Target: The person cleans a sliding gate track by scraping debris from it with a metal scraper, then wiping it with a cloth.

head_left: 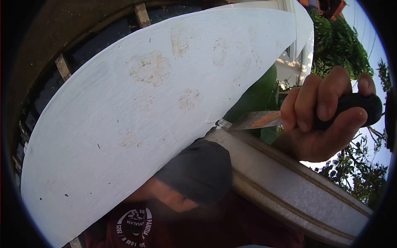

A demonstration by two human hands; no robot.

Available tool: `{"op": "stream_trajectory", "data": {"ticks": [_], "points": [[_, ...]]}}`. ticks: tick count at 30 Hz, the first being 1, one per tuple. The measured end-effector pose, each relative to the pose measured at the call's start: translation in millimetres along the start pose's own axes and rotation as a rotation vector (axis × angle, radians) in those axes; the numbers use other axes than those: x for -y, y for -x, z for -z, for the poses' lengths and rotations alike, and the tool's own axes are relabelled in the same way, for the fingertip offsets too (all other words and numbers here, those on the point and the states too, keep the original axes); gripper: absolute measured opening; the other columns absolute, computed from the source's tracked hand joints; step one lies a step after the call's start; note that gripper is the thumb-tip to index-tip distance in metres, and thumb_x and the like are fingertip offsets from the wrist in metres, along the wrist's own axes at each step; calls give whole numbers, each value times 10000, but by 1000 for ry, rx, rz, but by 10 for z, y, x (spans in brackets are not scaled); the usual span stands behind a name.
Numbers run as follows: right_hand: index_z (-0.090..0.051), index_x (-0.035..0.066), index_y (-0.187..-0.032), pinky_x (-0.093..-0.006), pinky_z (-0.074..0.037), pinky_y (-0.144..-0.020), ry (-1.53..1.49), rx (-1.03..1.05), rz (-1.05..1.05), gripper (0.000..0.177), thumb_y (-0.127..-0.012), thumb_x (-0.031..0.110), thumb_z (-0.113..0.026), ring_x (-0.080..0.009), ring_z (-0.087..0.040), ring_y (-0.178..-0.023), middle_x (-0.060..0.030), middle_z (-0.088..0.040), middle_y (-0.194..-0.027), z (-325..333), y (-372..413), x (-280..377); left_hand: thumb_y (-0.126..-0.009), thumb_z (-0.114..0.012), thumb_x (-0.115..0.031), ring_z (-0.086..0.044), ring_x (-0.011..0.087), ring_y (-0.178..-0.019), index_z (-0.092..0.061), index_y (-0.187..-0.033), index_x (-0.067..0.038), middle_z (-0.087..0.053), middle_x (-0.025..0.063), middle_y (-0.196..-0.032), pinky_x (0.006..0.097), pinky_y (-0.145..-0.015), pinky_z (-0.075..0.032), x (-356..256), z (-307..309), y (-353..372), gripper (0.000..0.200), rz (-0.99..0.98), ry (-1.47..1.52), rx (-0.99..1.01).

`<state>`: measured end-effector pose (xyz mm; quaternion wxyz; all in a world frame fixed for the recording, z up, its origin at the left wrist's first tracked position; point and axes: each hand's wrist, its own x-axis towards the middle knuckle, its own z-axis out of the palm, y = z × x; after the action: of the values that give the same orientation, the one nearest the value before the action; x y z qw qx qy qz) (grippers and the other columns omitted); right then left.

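My right hand (326, 118) is wrapped round the black handle (364, 109) of a metal blade tool (258, 120) at the right. Brown-orange marks show on the blade, and its end meets the lower edge of a large white curved panel (124, 99), beside a long grey grooved beam (285, 182). Below the panel, what looks like my left hand (171, 196) is partly hidden by a dark grey rounded object (200, 171), close under the panel's edge. Its fingers are mostly out of sight, so its grip is unclear. Brownish patches and small dark specks mark the panel.
A maroon shirt (248, 221) with a white round print fills the bottom. Green leaves (252, 99) hang behind the blade. Trees (339, 45) and sky lie beyond at the right. Wooden pieces (63, 67) and dark gaps line the panel's upper left edge.
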<state>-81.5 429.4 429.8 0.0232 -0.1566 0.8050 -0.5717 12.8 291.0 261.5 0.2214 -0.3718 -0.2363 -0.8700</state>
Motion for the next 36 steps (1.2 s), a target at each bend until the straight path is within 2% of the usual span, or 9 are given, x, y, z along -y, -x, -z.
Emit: {"op": "stream_trajectory", "data": {"ticks": [3, 11, 17, 21, 25, 28, 31, 34, 36], "points": [[-337, 170, -1342, -271, -431, -400, 182, 6, -30, 350, -1039, 328, -414, -95, -378, -491, -28, -431, -818, -94, -1, -64, -724, -641, -37, -586, 131, -467, -545, -524, -86, -598, 21, -532, 268, -414, -424, -15, -9, 2, 227, -12, 0, -5], [-415, 162, -1302, -260, -446, -438, -77, -23, -13, 326, -1036, 350, -424, -93, -386, -529, -27, -428, -839, 118, -2, -27, -724, -642, -37, -585, 125, -458, -541, -515, -91, -597, 15, -522, 261, -404, -418, 1, -31, 17, 238, -37, 25, -13], [-393, 177, -1300, -267, -452, -439, 40, -72, 26, 330, -1027, 353, -446, -106, -406, -534, -34, -444, -850, -133, 77, -135, -725, -642, -36, -583, 120, -451, -537, -509, -95, -596, 11, -515, 256, -397, -414, 27, -56, 34, 247, -72, 64, -17], [-381, 171, -1299, -255, -447, -444, -69, -34, 19, 339, -1026, 359, -447, -102, -411, -545, -24, -443, -848, 57, 62, -73, -725, -643, -36, -582, 116, -446, -535, -505, -97, -595, 8, -511, 253, -392, -411, 47, -66, 76, 252, -128, 103, -22], [-365, 150, -1322, -251, -450, -446, -35, -67, 40, 378, -1023, 366, -448, -95, -407, -542, -24, -435, -841, -51, 66, -72, -725, -643, -36, -582, 113, -442, -533, -501, -100, -594, 6, -506, 250, -387, -409, 137, -104, 166, 258, -303, 239, -42], [-347, 146, -1342, -271, -463, -443, -98, 39, 65, 392, -1025, 356, -442, -100, -409, -537, -31, -437, -843, 62, 29, 7, -725, -643, -36, -581, 111, -438, -531, -498, -102, -594, 4, -502, 247, -383, -407, 284, -188, 189, 262, -778, 544, -67], [-334, 153, -1346, -285, -470, -429, -42, 58, 74, 358, -1033, 299, -429, -107, -410, -528, -36, -442, -840, -49, 1, -45, -721, -644, -38, -588, 112, -452, -539, -507, -98, -600, 7, -516, 251, -394, -414, 285, -165, 46, 246, -772, 592, -44], [-321, 175, -1339, -288, -452, -407, -34, 202, -20, 350, -1015, 181, -452, -110, -403, -498, -33, -448, -811, 62, -103, 91, -714, -645, -40, -598, 114, -472, -551, -522, -93, -610, 13, -537, 257, -409, -426, 295, -132, -86, 220, -777, 659, -7], [-325, 160, -1313, -286, -454, -392, -89, 260, -21, 373, -980, 131, -492, -114, -406, -471, -31, -457, -779, 38, -142, 111, -713, -645, -39, -605, 118, -485, -560, -535, -87, -617, 20, -552, 262, -421, -435, 163, -64, -70, 203, -345, 278, -49]]}}
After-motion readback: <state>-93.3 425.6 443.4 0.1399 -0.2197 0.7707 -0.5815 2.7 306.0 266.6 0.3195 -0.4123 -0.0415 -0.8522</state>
